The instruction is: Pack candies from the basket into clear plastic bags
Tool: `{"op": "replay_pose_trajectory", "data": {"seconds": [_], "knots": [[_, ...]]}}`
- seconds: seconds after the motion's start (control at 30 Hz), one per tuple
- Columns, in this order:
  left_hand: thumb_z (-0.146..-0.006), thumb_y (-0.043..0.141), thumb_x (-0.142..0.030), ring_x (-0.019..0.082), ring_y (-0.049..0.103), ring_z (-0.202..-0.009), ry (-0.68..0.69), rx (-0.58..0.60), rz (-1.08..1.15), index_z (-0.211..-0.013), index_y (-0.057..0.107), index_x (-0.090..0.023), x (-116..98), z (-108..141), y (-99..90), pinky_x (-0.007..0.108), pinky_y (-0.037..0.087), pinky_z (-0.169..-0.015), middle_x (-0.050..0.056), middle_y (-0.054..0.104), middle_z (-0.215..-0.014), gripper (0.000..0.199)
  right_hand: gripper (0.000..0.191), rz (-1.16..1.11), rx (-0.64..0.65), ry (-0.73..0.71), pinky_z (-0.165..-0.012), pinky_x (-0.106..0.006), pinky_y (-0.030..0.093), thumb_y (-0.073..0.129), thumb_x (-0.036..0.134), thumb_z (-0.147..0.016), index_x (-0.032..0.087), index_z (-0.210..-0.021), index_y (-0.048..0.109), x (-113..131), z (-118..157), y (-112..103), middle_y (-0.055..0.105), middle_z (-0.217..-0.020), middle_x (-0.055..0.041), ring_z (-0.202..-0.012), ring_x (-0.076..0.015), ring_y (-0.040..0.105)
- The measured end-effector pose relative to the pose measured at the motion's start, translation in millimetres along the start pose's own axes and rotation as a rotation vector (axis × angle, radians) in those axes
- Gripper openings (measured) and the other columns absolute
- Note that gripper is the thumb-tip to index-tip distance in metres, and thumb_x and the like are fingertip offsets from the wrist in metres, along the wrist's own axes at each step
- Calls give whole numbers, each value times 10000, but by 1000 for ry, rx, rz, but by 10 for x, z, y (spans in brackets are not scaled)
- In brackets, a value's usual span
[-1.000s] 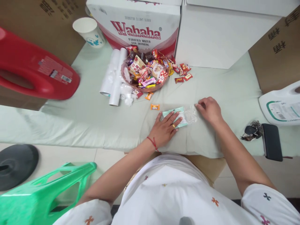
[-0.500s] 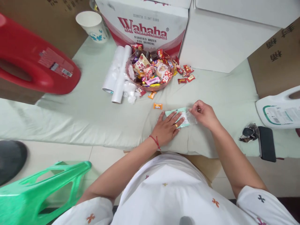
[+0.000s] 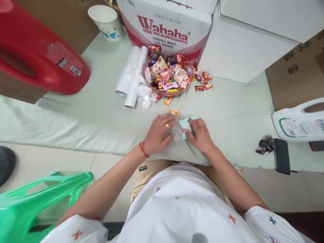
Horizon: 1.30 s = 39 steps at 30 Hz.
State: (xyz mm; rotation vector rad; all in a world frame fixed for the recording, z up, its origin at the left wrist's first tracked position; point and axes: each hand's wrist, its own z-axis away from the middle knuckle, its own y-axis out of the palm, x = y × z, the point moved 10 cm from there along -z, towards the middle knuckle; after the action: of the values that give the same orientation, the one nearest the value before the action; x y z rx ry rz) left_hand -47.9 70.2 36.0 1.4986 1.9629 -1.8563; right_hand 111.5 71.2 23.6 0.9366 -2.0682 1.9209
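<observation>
A small mint-green packet lies flat on the cloth-covered table, with a clear plastic flap extending from its left side. My right hand rests over the packet's right part, its fingers bent and its thumb pressing on the printed face. Left of the flap is my left hand, fingers stretched and thumb apart, its fingertips beside the clear plastic. Whether those fingertips touch the plastic I cannot tell. An orange-wrapped candy lies just beyond my left fingertips, partly covered by them.
A bowl heaped with wrapped sweets stands behind, with loose red candies at its right. White rolls lie at its left. Boxes line the back. A red jug, paper cup, white bottle, keys and phone surround the area.
My left hand has moved off the packet to its left. My right hand has shifted left from the plastic onto the packet. The clear flap now shows on the packet's left instead of its right.
</observation>
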Motion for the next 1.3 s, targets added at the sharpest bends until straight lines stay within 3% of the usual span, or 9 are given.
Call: {"op": "replay_pose_trajectory", "data": {"seconds": [0.13,0.27,0.37,0.47,0.57,0.83,1.0,1.17,1.3], "knots": [[-774,503,-41,292,511,-1388,108,-52,-68,-1283,658,-172,110,83,-104,513,436,-1135,156,604,-1439,549,649,69,68,-81,-998,-537,470,567,531,-979,133,-1491,530,69,98,46,535,-1199,-186,-1096,-336,481],[-849,501,-33,318,448,-1457,250,-29,-186,-1387,634,-243,54,-17,1,584,353,-1183,147,529,-1539,593,849,88,140,-111,-1015,-543,468,723,594,-860,146,-1540,481,77,125,66,491,-1267,-182,-1094,-340,451],[-946,509,-95,309,402,-1500,337,19,-214,-1349,673,-322,7,-143,84,611,270,-1221,94,529,-1567,491,885,84,183,-91,-1025,-514,476,811,514,-799,162,-1541,480,50,125,88,482,-1297,-169,-1095,-331,450],[-1005,527,-217,285,468,-1452,360,60,-164,-1180,757,-298,9,-215,100,563,305,-1215,73,677,-1397,300,808,85,171,-57,-1025,-485,479,802,376,-808,167,-1528,500,3,116,91,489,-1290,-160,-1095,-321,455],[-1029,509,-281,263,557,-1362,347,64,-70,-1071,778,-261,5,-180,20,504,400,-1157,64,776,-1137,273,741,71,141,-52,-1019,-480,475,751,291,-829,163,-1519,514,-32,106,97,499,-1281,-160,-1096,-318,459],[-991,497,-271,249,605,-1253,110,38,33,-987,738,-239,43,-60,-155,483,506,-1071,87,767,-1118,243,729,7,120,-93,-1012,-507,454,712,235,-825,222,-1523,505,-90,87,136,513,-1278,-148,-1085,-312,481],[-859,512,-156,230,624,-965,-78,-213,19,-844,721,-221,145,93,-442,437,536,-925,65,704,-923,220,712,-11,102,-77,-992,-496,469,711,247,-829,246,-1514,516,-107,91,134,507,-1271,-140,-1083,-312,475],[-897,565,-255,153,592,-740,-339,-111,227,-982,782,-200,196,228,-94,310,509,-729,34,638,-857,240,680,-20,66,-80,-990,-485,470,723,254,-819,174,-1474,560,-109,92,124,520,-1252,-156,-1089,-315,478],[-875,667,-378,124,513,-633,-611,-194,247,-932,761,-179,282,251,106,276,432,-645,-14,558,-729,228,674,-22,51,-75,-996,-487,469,719,260,-822,193,-1473,561,-118,91,119,520,-1253,-148,-1103,-318,475]]}}
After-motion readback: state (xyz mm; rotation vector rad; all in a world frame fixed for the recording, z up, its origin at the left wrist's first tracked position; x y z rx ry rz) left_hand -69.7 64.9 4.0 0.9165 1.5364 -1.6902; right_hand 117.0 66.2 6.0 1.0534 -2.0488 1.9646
